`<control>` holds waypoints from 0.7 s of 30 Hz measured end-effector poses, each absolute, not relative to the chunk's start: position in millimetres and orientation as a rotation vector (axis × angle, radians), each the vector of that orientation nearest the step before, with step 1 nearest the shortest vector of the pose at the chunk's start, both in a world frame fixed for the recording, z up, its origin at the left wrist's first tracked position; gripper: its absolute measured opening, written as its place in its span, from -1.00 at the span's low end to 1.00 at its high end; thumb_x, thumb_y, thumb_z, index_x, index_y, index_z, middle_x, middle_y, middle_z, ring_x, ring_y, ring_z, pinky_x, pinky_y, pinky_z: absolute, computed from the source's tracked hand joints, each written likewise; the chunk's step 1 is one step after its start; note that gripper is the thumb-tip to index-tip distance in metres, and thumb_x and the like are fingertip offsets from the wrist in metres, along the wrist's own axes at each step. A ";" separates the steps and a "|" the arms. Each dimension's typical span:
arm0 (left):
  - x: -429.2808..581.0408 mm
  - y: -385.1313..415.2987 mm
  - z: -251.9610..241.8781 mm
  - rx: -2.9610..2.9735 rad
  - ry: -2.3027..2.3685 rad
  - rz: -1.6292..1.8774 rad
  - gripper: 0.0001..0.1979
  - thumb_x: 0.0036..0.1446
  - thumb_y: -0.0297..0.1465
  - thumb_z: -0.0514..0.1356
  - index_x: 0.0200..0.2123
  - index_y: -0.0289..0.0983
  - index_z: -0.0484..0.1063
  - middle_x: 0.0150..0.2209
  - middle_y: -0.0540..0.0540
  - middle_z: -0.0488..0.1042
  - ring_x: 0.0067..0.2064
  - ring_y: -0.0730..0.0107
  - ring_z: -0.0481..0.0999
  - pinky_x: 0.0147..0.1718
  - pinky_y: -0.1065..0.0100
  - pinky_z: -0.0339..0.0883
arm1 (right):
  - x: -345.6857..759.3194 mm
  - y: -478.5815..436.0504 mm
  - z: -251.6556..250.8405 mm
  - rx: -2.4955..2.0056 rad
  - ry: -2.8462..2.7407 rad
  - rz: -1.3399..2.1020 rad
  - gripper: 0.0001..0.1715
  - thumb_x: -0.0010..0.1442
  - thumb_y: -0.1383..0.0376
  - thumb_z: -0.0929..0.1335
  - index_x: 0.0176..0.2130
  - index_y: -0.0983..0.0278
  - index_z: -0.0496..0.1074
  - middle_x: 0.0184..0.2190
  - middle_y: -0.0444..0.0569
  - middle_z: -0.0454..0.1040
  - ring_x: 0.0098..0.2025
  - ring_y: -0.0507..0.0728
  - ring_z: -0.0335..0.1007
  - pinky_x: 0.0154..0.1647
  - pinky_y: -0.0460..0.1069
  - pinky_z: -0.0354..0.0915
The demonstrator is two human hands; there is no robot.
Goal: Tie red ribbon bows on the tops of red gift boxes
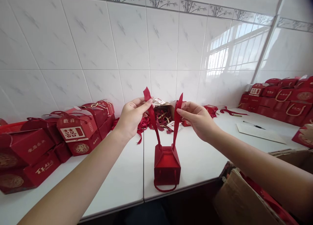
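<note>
A small red box [167, 168] stands near the front edge of the white table, with a red cord handle [165, 189] hanging down its front. Two ends of red ribbon rise from its top and spread apart. My left hand [133, 115] pinches the left ribbon end [153, 117] between thumb and fingers. The right ribbon end [177, 124] is pinched in my right hand [197, 119]. Both hands are above the box, at about the same height.
Stacked red gift boxes [81, 130] line the left side, and more [283, 97] stand at the far right. Behind the hands, an open carton [163, 108] holds ribbons. A pen [254, 125] lies on paper [260, 133]. A cardboard box [244, 195] is at the lower right.
</note>
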State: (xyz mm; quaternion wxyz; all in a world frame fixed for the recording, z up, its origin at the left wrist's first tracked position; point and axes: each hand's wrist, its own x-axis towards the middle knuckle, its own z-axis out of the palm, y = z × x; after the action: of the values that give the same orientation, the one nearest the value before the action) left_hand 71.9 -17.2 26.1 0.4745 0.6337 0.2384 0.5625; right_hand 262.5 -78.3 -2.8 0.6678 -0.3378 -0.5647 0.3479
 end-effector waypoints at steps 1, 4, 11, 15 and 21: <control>71.8 -16.2 25.2 1.537 0.583 1.368 -0.75 -0.09 -0.29 0.36 -0.30 -0.26 0.55 -0.42 -0.01 0.56 -0.42 0.47 0.50 -0.38 0.42 0.39 | 263.3 -79.0 -2.4 -0.760 -1.284 0.786 -0.80 -0.01 0.23 0.46 -0.41 0.24 0.38 -0.44 -0.16 0.45 -0.39 0.01 0.34 -0.28 -0.01 0.24; 71.6 -14.8 20.0 1.536 0.546 1.327 -0.75 -0.07 -0.27 0.34 -0.33 -0.29 0.54 -0.41 -0.04 0.56 -0.41 0.43 0.52 -0.31 0.35 0.43 | 265.5 -82.3 1.5 -0.746 -1.294 0.793 -0.81 -0.01 0.24 0.46 -0.42 0.24 0.38 -0.45 -0.17 0.45 -0.40 0.00 0.34 -0.32 -0.02 0.24; 75.3 -21.7 19.2 1.641 0.416 1.215 -0.73 0.06 -0.20 0.25 -0.29 -0.30 0.52 -0.37 -0.07 0.56 -0.27 0.38 0.53 -0.17 0.33 0.39 | 261.7 -85.6 10.9 -0.700 -1.262 0.891 -0.80 0.03 0.24 0.43 -0.41 0.24 0.33 -0.39 -0.11 0.49 -0.31 0.06 0.42 -0.24 0.01 0.32; 79.1 -27.7 21.9 1.710 0.426 1.148 -0.66 0.04 -0.21 0.27 -0.16 -0.27 0.44 -0.46 0.00 0.51 -0.39 0.43 0.50 -0.29 0.32 0.40 | 254.3 -82.7 11.2 -0.756 -1.229 0.973 -0.82 0.03 0.27 0.43 -0.36 0.27 0.37 -0.45 -0.11 0.48 -0.43 0.04 0.42 -0.33 0.01 0.33; 81.8 -36.0 21.8 1.848 0.555 1.043 -0.50 0.03 -0.21 0.27 0.01 -0.23 0.24 -0.46 0.01 0.50 -0.43 0.36 0.51 -0.36 0.27 0.38 | 245.7 -87.3 13.9 -0.756 -1.487 0.913 -0.86 0.08 0.27 0.38 -0.46 0.30 0.41 -0.60 -0.20 0.31 -0.58 -0.07 0.19 -0.53 -0.08 0.19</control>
State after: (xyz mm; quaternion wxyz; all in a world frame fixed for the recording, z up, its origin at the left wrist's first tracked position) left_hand 81.8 -36.0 21.8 0.4566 0.7495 0.2253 0.4231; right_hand 245.7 -87.3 13.9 0.5811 -0.3237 -0.6363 0.3907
